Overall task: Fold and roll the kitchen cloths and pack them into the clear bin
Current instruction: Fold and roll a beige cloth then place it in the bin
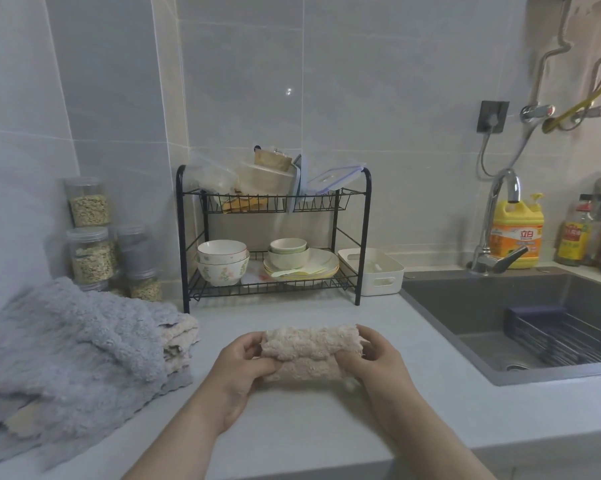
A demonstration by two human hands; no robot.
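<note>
A beige fluffy cloth (311, 351), rolled into a short log, is held just above the grey counter (292, 420) in front of me. My left hand (241, 368) grips its left end with the thumb on the front flap. My right hand (371, 358) grips its right end, fingers curled over the top. A heap of grey cloths (70, 344) lies at the left, with more beige cloths (179, 337) stacked under its right edge. A white bin (378, 271) stands beside the rack; no clear bin can be made out.
A black two-tier dish rack (274, 237) with bowls and plates stands at the back. Jars of grain (91, 244) sit at the back left. A dark sink (520, 323) with a tap (496, 230) and a yellow detergent bottle (519, 233) fills the right.
</note>
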